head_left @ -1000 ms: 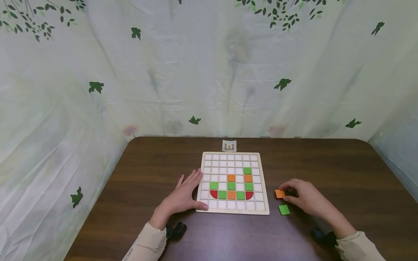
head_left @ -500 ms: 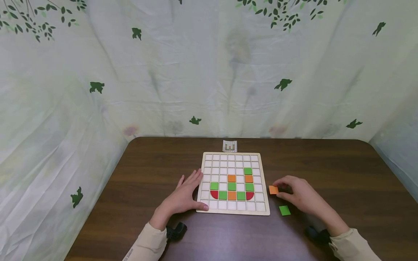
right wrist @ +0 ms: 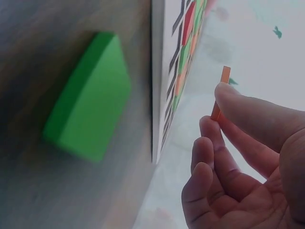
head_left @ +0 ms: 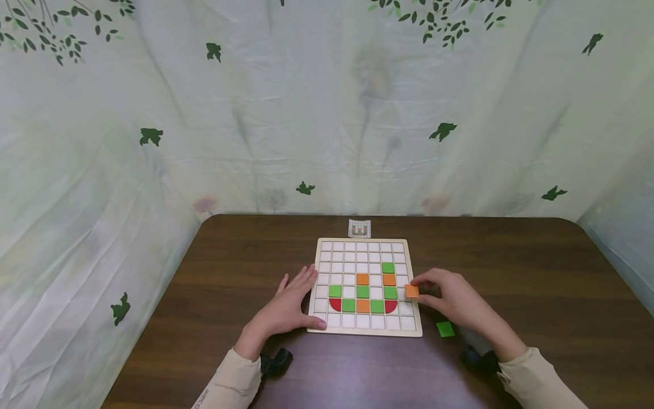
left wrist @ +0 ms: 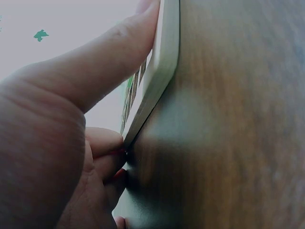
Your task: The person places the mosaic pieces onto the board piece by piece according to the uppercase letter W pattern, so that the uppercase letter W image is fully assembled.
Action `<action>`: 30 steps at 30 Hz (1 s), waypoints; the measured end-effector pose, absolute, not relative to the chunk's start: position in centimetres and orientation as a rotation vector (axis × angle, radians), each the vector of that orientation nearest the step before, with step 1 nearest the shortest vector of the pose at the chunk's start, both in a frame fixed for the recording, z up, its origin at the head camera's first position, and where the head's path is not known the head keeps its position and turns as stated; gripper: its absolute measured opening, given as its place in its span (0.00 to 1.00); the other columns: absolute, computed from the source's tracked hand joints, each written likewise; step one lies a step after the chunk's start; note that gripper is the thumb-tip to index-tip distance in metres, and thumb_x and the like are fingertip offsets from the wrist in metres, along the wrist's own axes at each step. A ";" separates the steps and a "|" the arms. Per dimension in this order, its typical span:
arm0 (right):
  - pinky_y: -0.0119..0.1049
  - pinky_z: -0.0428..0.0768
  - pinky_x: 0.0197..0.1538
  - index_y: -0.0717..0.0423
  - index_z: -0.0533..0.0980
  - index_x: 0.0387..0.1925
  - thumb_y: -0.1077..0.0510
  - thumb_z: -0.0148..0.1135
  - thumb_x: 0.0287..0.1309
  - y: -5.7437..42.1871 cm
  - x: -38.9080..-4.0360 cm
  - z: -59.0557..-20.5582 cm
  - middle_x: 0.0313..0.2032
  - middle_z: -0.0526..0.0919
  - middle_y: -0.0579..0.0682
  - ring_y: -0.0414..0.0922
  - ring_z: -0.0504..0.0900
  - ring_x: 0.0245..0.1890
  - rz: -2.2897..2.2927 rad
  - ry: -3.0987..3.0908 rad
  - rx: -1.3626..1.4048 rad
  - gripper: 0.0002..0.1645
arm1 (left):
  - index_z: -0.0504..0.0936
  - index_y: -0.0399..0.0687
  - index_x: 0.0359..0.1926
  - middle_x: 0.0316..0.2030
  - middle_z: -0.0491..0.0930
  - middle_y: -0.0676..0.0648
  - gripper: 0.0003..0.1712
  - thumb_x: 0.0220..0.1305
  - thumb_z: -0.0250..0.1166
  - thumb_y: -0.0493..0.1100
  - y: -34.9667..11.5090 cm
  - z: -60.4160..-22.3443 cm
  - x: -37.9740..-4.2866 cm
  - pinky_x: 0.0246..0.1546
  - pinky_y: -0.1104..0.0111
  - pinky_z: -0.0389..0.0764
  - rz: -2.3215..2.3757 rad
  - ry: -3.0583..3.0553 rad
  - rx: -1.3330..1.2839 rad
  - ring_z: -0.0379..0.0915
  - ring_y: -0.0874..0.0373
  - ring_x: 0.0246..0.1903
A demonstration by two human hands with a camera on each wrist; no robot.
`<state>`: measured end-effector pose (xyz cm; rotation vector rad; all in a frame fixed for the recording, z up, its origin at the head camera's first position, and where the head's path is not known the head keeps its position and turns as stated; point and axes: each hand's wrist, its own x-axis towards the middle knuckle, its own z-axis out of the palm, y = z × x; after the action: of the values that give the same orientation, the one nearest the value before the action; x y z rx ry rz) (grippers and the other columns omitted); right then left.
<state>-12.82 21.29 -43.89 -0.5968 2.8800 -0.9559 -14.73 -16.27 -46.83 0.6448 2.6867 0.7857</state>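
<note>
A white gridded board (head_left: pixel 363 324) with a pale wooden frame lies on the table, holding green, orange and red tiles in several squares. At its left edge rests my left hand (head_left: pixel 286 305), fingers spread along the side and thumb on the near left corner. Between thumb and fingers, my right hand (head_left: pixel 457 298) pinches an orange square tile (head_left: pixel 411 291) over the board's right edge. In the right wrist view that orange tile (right wrist: pixel 226 74) is seen edge-on, raised off the board. One loose green square tile (head_left: pixel 445 329) lies on the table below my right hand.
A small printed pattern card (head_left: pixel 359 229) lies just beyond the board's far edge. The dark wooden table (head_left: pixel 245 250) reaches back to a pale curtain (head_left: pixel 327 113) with leaf prints. Black wrist straps (head_left: pixel 276 362) sit on both wrists.
My right hand has carried the orange tile from beside the green tile leftward and away from me, to the board's right edge. My left hand has stayed still.
</note>
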 end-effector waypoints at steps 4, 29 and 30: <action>0.41 0.80 0.41 0.53 0.84 0.48 0.60 0.73 0.57 20.5 -13.1 -43.9 0.44 0.84 0.44 0.44 0.80 0.40 -0.962 2.867 -0.594 0.15 | 0.50 0.40 0.79 0.79 0.46 0.44 0.68 0.48 0.78 0.64 -16.3 -46.9 -14.8 0.73 0.43 0.34 0.785 2.686 0.647 0.35 0.49 0.78; 0.43 0.80 0.45 0.55 0.85 0.46 0.62 0.73 0.57 15.1 -15.2 -42.9 0.40 0.85 0.43 0.45 0.81 0.40 -1.033 2.804 -0.688 0.14 | 0.51 0.41 0.79 0.79 0.44 0.45 0.68 0.48 0.79 0.63 -16.3 -46.9 -14.9 0.74 0.44 0.33 0.792 2.683 0.641 0.35 0.50 0.78; 0.42 0.80 0.45 0.55 0.85 0.46 0.62 0.73 0.57 14.9 -15.3 -42.9 0.41 0.85 0.43 0.45 0.81 0.40 -1.034 2.804 -0.689 0.14 | 0.51 0.40 0.79 0.79 0.44 0.45 0.68 0.48 0.79 0.63 -16.3 -46.8 -14.9 0.74 0.44 0.33 0.795 2.681 0.642 0.35 0.50 0.78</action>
<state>-15.26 14.90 -42.89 -0.6889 2.8037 -1.0341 -14.87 -16.33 -46.84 0.6416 2.6811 0.7953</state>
